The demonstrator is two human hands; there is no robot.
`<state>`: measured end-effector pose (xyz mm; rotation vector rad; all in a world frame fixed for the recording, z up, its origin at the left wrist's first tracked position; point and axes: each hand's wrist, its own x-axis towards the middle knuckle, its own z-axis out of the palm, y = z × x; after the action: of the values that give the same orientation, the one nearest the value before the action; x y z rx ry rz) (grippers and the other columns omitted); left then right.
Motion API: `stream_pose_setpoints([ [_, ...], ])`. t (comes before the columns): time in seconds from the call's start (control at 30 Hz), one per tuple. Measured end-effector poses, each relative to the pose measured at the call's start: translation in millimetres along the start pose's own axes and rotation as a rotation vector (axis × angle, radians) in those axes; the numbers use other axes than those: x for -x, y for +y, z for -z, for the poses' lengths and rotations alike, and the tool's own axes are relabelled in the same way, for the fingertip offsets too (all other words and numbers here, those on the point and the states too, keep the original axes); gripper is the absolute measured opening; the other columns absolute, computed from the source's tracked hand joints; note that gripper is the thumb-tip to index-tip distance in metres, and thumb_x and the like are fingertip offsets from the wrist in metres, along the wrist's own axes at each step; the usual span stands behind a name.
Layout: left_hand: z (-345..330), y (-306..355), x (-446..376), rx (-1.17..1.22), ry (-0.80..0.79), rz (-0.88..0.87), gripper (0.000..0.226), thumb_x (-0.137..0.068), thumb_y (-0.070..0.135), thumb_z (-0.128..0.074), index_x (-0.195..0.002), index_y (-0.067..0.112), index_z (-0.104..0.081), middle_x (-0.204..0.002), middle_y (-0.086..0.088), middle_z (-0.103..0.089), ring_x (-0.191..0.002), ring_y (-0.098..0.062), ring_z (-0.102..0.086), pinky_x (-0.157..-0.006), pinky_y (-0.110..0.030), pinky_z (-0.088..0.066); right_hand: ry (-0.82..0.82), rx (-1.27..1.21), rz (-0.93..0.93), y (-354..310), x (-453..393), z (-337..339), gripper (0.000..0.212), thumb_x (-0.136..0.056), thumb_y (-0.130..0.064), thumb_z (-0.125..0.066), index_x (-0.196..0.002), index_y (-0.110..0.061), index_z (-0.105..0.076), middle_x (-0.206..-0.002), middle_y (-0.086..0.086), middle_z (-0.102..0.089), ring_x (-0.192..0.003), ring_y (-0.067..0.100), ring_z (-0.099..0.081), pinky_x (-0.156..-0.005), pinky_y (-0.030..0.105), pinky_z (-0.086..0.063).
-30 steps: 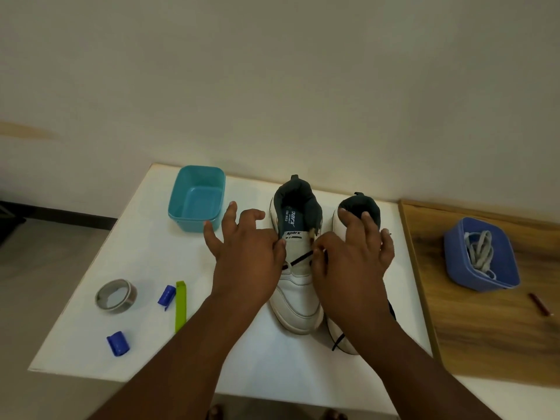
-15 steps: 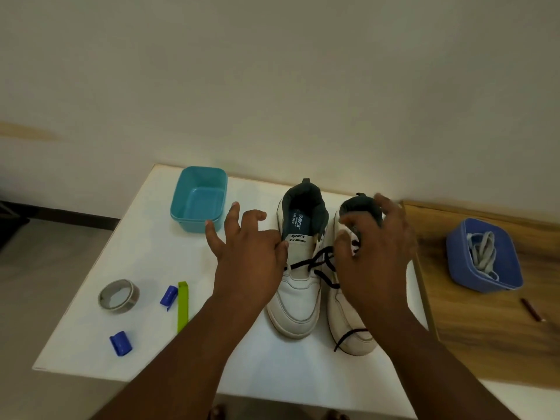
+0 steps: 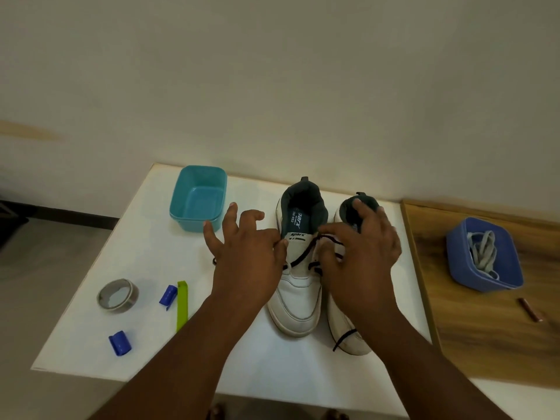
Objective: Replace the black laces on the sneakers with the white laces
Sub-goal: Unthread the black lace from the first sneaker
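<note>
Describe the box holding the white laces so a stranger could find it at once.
Start at the white table where the sneakers stand, then go right to the wooden surface that adjoins it. Near its far end sits a blue plastic box with a bundle of white laces inside. The only other box, the teal one on the white table, has no laces in it.

Two sneakers (image 3: 298,295) side by side at mid worktop (image 3: 145,253), heels toward the wall. Left hand (image 3: 248,259) on the left sneaker's outer side, right hand (image 3: 360,253) over the right one. Tub (image 3: 198,197) behind and left. Tape roll (image 3: 117,295), clip (image 3: 181,301) and two caps (image 3: 168,294) at front left. Laces (image 3: 483,253) in a second tub (image 3: 485,256) far right, on a board (image 3: 485,334).
</note>
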<state>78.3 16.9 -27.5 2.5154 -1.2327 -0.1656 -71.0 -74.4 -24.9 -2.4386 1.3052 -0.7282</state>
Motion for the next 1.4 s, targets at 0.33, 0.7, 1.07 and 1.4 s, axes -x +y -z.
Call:
stream_pose_setpoints([
  [0.33,0,-2,-2,0.136,0.000,0.035,0.025,-0.096,0.054,-0.054,-0.102,0.038,-0.071,-0.150,0.010,-0.042,-0.153,-0.021,-0.010,-0.119,-0.060,0.001,-0.183,0.133,0.210,-4,7,-13,0.004,-0.088,-0.033,-0.072,-0.087,-0.036,-0.073,-0.157,0.001,-0.042,-0.154,0.035,-0.015,-0.123,0.055,-0.003],
  [0.7,-4,-10,-5,0.299,-0.011,0.097,0.020,-0.087,0.063,-0.061,-0.082,0.044,-0.066,-0.148,0.012,-0.044,-0.151,-0.019,-0.014,-0.119,-0.059,-0.002,-0.224,0.114,0.159,-4,3,-10,0.021,-0.087,-0.043,-0.073,-0.108,-0.044,-0.072,-0.168,0.005,-0.021,-0.156,0.035,0.005,-0.123,0.055,0.002],
  [1.07,-1,-5,-6,0.257,0.003,0.052,0.021,-0.089,0.060,-0.063,-0.081,0.041,-0.068,-0.149,0.014,-0.041,-0.152,-0.019,-0.008,-0.120,-0.058,0.002,0.231,-0.110,-0.102,-1,0,7,0.012,-0.090,-0.027,-0.068,-0.101,-0.031,-0.070,-0.144,0.002,-0.050,-0.140,0.029,-0.040,-0.115,0.056,-0.024],
  [1.4,-3,-7,-6,0.238,0.024,0.044,0.025,-0.088,0.061,-0.062,-0.086,0.039,-0.072,-0.151,0.012,-0.042,-0.152,-0.019,-0.011,-0.120,-0.059,0.000,-0.108,0.129,0.187,-2,4,-10,0.006,-0.089,-0.032,-0.072,-0.084,-0.036,-0.074,-0.157,0.002,-0.043,-0.154,0.037,-0.016,-0.121,0.059,-0.005],
])
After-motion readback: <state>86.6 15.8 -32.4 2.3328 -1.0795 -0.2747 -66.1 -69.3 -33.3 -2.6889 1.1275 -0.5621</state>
